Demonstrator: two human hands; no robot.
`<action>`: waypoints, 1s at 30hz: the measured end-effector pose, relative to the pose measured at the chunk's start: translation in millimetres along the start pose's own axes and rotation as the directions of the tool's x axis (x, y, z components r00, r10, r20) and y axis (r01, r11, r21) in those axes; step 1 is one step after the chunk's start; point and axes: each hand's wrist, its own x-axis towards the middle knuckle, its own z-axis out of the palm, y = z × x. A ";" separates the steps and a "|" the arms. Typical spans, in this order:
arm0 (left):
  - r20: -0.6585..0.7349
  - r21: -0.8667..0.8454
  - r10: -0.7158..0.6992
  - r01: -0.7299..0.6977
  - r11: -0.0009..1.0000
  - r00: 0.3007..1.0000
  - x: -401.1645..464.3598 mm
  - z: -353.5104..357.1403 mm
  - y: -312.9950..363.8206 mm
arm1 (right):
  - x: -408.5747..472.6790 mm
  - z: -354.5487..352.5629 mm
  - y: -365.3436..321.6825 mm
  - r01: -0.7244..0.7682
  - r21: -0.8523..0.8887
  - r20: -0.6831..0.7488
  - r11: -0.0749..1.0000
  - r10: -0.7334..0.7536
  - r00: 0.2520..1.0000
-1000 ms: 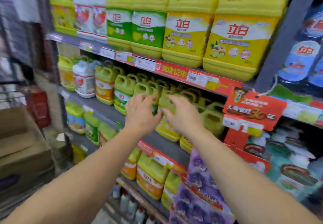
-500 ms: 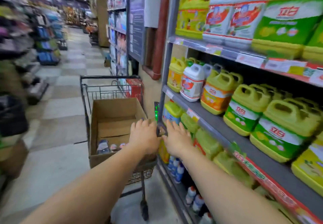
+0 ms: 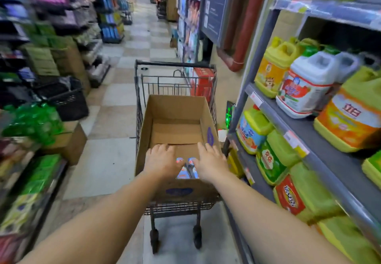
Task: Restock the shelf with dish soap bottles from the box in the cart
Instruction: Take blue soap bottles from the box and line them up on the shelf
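An open cardboard box (image 3: pixel 175 111) sits in a dark wire cart (image 3: pixel 175 65) in the aisle. Two dish soap bottles (image 3: pixel 187 169) with blue and white labels stand at the box's near end, mostly hidden by my hands. My left hand (image 3: pixel 161 162) and my right hand (image 3: pixel 210 163) hover palm down over the near end of the box, one on each side of the bottles, fingers spread and holding nothing. The grey shelf (image 3: pixel 305 127) on the right carries yellow, white and orange soap jugs (image 3: pixel 309 84).
A red carton (image 3: pixel 203 82) stands at the cart's far right corner. Brown boxes (image 3: pixel 70 140), a black crate (image 3: pixel 66 98) and green packs line the left side of the aisle. The tiled floor runs on beyond the cart. Lower shelves on the right hold more jugs (image 3: pixel 268 160).
My view has swung left from the shelf to the cart. Both hands left the jugs on the shelf and now hang over the near end of the box.
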 end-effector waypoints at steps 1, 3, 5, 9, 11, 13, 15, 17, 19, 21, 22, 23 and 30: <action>0.012 -0.005 -0.036 0.036 0.999 0.999 10.9 5.7 -4.7 | 13.2 2.3 4.5 0.012 0.010 0.021 1.000 -0.012 1.000; 0.053 -0.030 -0.108 0.110 0.993 0.993 30.0 18.1 -12.0 | 38.4 6.7 17.7 0.022 0.020 0.063 1.000 -0.023 0.998; 0.104 -0.039 -0.165 0.170 0.985 0.981 47.4 28.3 -15.2 | 64.1 13.2 33.9 0.024 0.013 0.093 1.000 -0.025 0.995; 0.183 -0.066 -0.244 0.259 0.964 0.953 73.1 51.5 -18.7 | 112.5 31.6 56.7 0.043 0.015 0.152 0.999 -0.044 0.987; 0.269 -0.066 -0.272 0.299 0.952 0.924 79.4 66.9 -21.0 | 128.3 44.9 60.3 0.049 0.033 0.208 0.998 -0.055 0.977; 0.339 -0.064 -0.306 0.346 0.936 0.890 86.6 83.7 -26.7 | 140.5 57.7 61.0 0.049 0.063 0.258 0.997 -0.064 0.964; 0.387 -0.077 -0.326 0.382 0.921 0.863 98.5 98.8 -33.0 | 153.6 71.0 62.3 0.039 0.100 0.295 0.994 -0.067 0.953; 0.437 -0.093 -0.313 0.389 0.916 0.843 112.3 115.3 -37.7 | 166.0 86.3 65.8 0.013 0.133 0.311 0.991 -0.054 0.949; 0.496 -0.107 -0.282 0.380 0.919 0.821 125.4 134.5 -39.5 | 175.6 102.8 70.1 -0.028 0.153 0.331 0.988 -0.025 0.943; 0.553 -0.132 -0.258 0.389 0.912 0.792 137.6 154.9 -39.4 | 183.9 118.1 73.9 -0.075 0.164 0.366 0.984 0.010 0.931; 0.583 -0.142 -0.245 0.394 0.908 0.775 143.0 165.8 -39.2 | 187.5 125.1 75.3 -0.104 0.166 0.387 0.981 0.033 0.921; 0.612 -0.150 -0.227 0.393 0.907 0.758 147.7 175.6 -38.5 | 191.1 132.9 76.3 -0.134 0.167 0.407 0.977 0.056 0.912; 0.772 -0.195 -0.177 0.493 0.848 0.611 163.5 236.0 -42.1 | 209.2 185.5 75.7 -0.327 0.195 0.498 0.925 0.194 0.845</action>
